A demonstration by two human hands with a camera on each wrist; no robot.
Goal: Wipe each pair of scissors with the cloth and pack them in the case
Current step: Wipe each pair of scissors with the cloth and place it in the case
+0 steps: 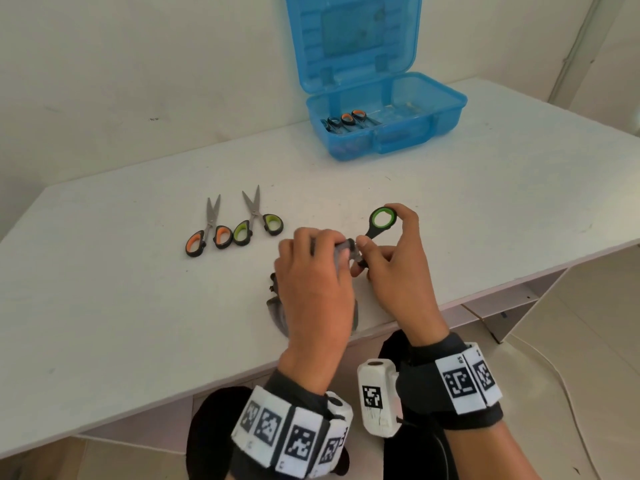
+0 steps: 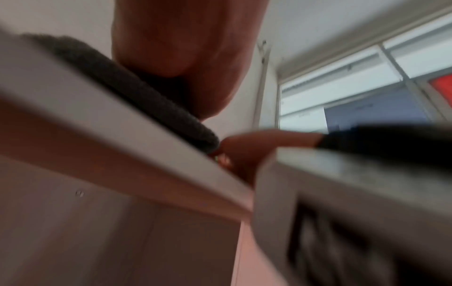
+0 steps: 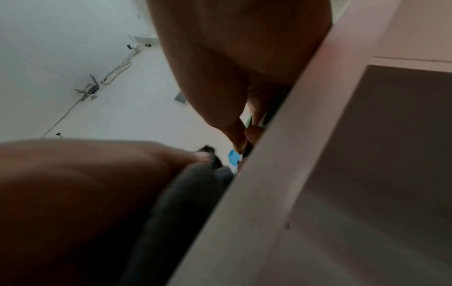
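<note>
My right hand (image 1: 388,244) holds a pair of green-handled scissors (image 1: 380,221) by the handles, one ring raised above the table. My left hand (image 1: 313,265) grips the grey cloth (image 1: 277,315), bunched around the blades, which are hidden inside it. The cloth (image 2: 137,96) trails over the table's front edge and shows beside my left palm (image 3: 186,203). An orange-handled pair (image 1: 207,233) and a green-handled pair (image 1: 258,223) lie flat to the left. The open blue case (image 1: 422,129) at the back holds two pairs of scissors (image 1: 346,121).
The white table (image 1: 485,202) ends close under my wrists, with a shelf unit (image 1: 498,306) below at the right. The case lid (image 1: 353,39) stands upright against the wall.
</note>
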